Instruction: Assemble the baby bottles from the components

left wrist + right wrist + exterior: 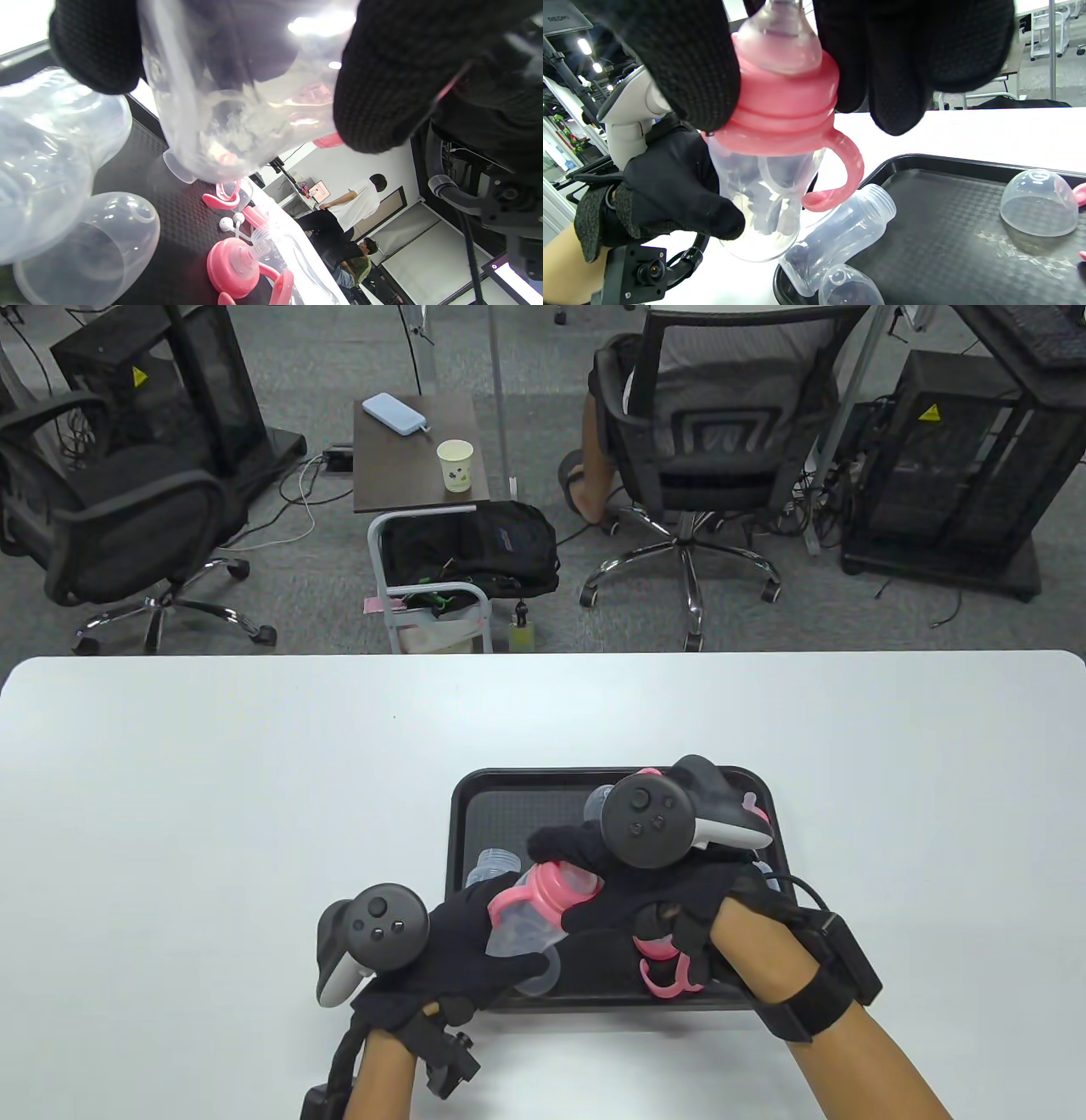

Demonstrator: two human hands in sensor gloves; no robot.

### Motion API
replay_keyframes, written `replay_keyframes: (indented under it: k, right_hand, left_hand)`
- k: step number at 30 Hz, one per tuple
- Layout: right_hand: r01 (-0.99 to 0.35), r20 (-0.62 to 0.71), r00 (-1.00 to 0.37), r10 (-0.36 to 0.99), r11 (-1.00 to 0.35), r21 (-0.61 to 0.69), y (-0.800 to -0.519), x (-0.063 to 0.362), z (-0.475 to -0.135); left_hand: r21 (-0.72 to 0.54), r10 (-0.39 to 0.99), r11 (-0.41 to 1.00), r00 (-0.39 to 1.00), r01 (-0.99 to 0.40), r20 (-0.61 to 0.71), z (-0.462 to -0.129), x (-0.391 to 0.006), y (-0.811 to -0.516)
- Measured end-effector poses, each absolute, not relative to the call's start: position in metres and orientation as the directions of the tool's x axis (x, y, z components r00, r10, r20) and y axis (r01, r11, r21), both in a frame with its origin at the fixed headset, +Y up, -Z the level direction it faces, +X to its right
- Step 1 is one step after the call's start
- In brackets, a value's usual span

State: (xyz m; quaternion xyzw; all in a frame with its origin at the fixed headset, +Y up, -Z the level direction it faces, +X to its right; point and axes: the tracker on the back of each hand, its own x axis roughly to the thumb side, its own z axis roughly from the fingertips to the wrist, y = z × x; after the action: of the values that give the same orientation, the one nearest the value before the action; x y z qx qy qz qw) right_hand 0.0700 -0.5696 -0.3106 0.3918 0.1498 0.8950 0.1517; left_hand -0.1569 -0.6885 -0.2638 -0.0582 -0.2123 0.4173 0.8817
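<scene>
My left hand (509, 933) grips a clear bottle body (526, 942) above the near left part of the black tray (462, 814). My right hand (573, 895) grips the pink handled collar (551, 891) sitting on the bottle's neck. In the right wrist view my right hand (801, 123) wraps the collar (787, 106), which carries a clear teat, and the bottle (763, 203) hangs below it, held by my left hand (674, 190). In the left wrist view my left hand (235, 101) holds the bottle's base (203, 140).
In the tray lie another clear bottle (840, 228), clear dome caps (1039, 203) (85, 250), a pink collar with teat and straw (233, 264) and a loose pink handle ring (666, 976). The white table (212, 814) surrounds the tray.
</scene>
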Motion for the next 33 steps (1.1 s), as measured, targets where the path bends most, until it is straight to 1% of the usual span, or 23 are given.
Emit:
replay_keyframes:
  k: [2,5,6,7,8,10,12,14,15,17,21,23,27,30,33]
  right_hand:
    - [-0.163,0.674,-0.637,0.375,-0.920,0.358,-0.571,0.071,-0.311]
    - [-0.185,0.677,-0.622,0.392,-0.915,0.360,-0.573,0.072,-0.312]
    - [-0.186,0.668,-0.629,0.398,-0.911,0.367,-0.572,0.074,-0.312]
    - [-0.208,0.672,-0.622,0.402,-0.912,0.353,-0.572,0.075,-0.312]
    - [-0.229,0.686,-0.611,0.395,-0.918,0.325,-0.572,0.075,-0.313]
    - [-0.213,0.672,-0.632,0.385,-0.921,0.328,-0.573,0.075,-0.315]
    - [-0.231,0.675,-0.627,0.390,-0.920,0.317,-0.574,0.075,-0.316]
    - [-0.235,0.664,-0.625,0.411,-0.910,0.343,-0.575,0.073,-0.319]
    - [-0.230,0.652,-0.629,0.423,-0.903,0.364,-0.573,0.072,-0.320]
    - [-0.234,0.641,-0.626,0.443,-0.892,0.388,-0.570,0.070,-0.323]
    - [-0.308,0.640,-0.583,0.500,-0.865,0.396,-0.554,0.074,-0.332]
    - [-0.347,0.640,-0.576,0.508,-0.861,0.371,-0.543,0.080,-0.340]
    - [-0.351,0.630,-0.622,0.464,-0.885,0.306,-0.534,0.088,-0.361]
    - [-0.323,0.604,-0.673,0.427,-0.904,0.279,-0.539,0.088,-0.383]
    - [-0.265,0.588,-0.716,0.375,-0.926,0.268,-0.559,0.082,-0.407]
  left_hand:
    - [-0.250,0.748,0.658,0.576,-0.710,0.330,-0.262,-0.157,-0.686]
    - [-0.206,0.709,0.699,0.623,-0.685,0.332,-0.260,-0.154,-0.682]
    - [-0.222,0.719,0.689,0.611,-0.690,0.332,-0.260,-0.154,-0.682]
    - [-0.208,0.727,0.678,0.600,-0.705,0.332,-0.259,-0.155,-0.681]
    - [-0.165,0.707,0.694,0.621,-0.701,0.338,-0.259,-0.156,-0.680]
    - [-0.207,0.707,0.701,0.626,-0.683,0.330,-0.260,-0.156,-0.680]
    - [-0.176,0.707,0.697,0.626,-0.695,0.329,-0.261,-0.158,-0.681]
    - [-0.208,0.729,0.677,0.608,-0.706,0.314,-0.262,-0.161,-0.682]
    - [-0.199,0.732,0.673,0.603,-0.713,0.317,-0.263,-0.162,-0.682]
    - [-0.197,0.741,0.664,0.597,-0.722,0.309,-0.263,-0.164,-0.683]
    - [-0.199,0.764,0.639,0.584,-0.743,0.275,-0.266,-0.174,-0.685]
    - [-0.184,0.777,0.624,0.580,-0.759,0.245,-0.267,-0.183,-0.687]
    - [-0.163,0.808,0.584,0.550,-0.795,0.213,-0.268,-0.197,-0.689]
    - [-0.141,0.820,0.565,0.536,-0.813,0.200,-0.268,-0.206,-0.688]
    - [-0.126,0.831,0.549,0.524,-0.826,0.188,-0.267,-0.213,-0.687]
